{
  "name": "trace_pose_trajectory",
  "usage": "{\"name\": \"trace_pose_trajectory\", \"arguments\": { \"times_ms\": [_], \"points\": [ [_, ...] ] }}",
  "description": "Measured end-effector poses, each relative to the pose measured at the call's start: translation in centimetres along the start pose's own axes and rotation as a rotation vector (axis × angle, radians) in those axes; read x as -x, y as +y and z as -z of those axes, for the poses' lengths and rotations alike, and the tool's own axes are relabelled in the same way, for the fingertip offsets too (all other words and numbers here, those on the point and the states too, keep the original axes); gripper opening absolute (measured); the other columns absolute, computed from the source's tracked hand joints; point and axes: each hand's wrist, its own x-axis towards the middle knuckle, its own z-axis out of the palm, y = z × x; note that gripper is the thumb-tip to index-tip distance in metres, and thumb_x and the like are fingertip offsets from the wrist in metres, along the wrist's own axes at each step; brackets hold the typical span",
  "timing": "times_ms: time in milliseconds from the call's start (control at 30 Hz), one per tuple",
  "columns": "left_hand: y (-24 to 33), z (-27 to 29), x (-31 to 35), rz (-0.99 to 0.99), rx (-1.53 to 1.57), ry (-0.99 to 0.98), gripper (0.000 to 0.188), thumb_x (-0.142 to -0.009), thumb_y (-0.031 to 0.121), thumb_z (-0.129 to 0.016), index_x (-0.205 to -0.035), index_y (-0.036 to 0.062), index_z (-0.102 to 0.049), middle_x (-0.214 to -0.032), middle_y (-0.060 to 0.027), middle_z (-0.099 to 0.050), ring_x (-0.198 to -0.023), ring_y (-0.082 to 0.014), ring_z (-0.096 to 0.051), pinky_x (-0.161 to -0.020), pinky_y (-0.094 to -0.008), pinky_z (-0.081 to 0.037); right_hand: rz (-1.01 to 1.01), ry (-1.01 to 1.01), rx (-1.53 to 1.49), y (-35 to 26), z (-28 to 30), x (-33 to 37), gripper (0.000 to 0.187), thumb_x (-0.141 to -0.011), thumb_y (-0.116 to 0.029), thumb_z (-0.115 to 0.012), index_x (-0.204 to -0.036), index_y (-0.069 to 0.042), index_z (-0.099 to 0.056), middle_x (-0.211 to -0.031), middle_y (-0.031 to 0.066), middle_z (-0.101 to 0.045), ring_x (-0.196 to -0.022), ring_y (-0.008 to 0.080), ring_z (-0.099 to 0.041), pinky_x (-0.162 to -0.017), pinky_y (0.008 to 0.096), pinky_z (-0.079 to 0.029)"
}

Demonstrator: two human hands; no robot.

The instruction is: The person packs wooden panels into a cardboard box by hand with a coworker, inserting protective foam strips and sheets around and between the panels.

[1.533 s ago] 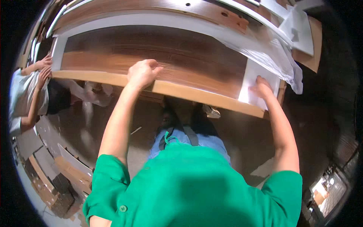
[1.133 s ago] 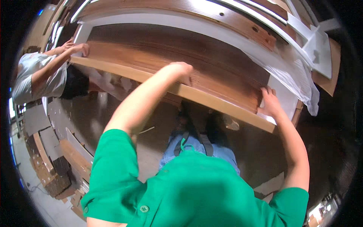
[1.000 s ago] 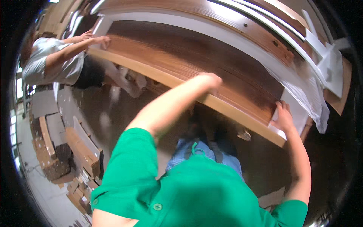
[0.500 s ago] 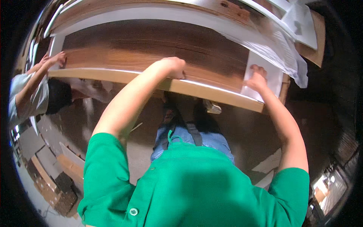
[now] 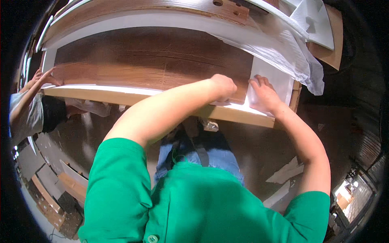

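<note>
A long dark brown wooden panel (image 5: 154, 60) lies in a white-lined flat box (image 5: 243, 115) in front of me. My left hand (image 5: 223, 87) curls over the panel's near edge, close to its right end. At that right end my right hand (image 5: 263, 95) has its fingertips tucked in, with the palm over the white liner (image 5: 275, 77). The panel's near edge stands slightly raised, and a white strip shows under it. A co-worker's hand (image 5: 44, 77) holds the panel's far left end.
Loose white wrapping (image 5: 291, 52) and white foam pieces (image 5: 316, 20) lie beyond the box at the right. More wooden boards (image 5: 162, 6) sit behind. Cardboard scraps (image 5: 287, 174) and stacked boxes (image 5: 60, 194) are on the dark floor below.
My left hand slid right along the front edge, and both hands now meet at the panel's right end. The panel's near edge has lifted. The co-worker's hands stay at the left end.
</note>
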Motion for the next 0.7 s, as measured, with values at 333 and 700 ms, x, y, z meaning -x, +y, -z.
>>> {"name": "trace_pose_trajectory", "arguments": {
  "times_ms": [333, 700],
  "points": [
    [0.1, -2.6, -2.0, -0.096, -0.111, 0.161, 0.021, -0.079, 0.017, -0.054, -0.094, 0.0023, -0.054, -0.084, -0.0161, -0.063, -0.077, -0.03, -0.065, -0.063, -0.0389, -0.052, 0.104, -0.1, 0.279, 0.0, -1.1, -0.9, 0.097, -0.06, -0.027, -0.079, -0.139, -0.011, -0.025, -0.14, 0.0239, -0.025, -0.128, 0.0431, -0.028, -0.096, 0.0548, -0.036],
    [0.4, -1.3, -1.5, -0.207, -0.069, 0.059, 0.017, -0.078, 0.017, -0.053, -0.077, 0.0078, -0.068, -0.079, -0.0131, -0.067, -0.078, -0.0294, -0.065, -0.066, -0.0399, -0.051, 0.611, 0.086, 0.091, 1.1, -1.0, -0.6, 0.014, -0.072, -0.02, -0.059, -0.083, -0.012, -0.058, -0.118, 0.0147, -0.048, -0.112, 0.034, -0.043, -0.097, 0.0431, -0.036]
  ]
}}
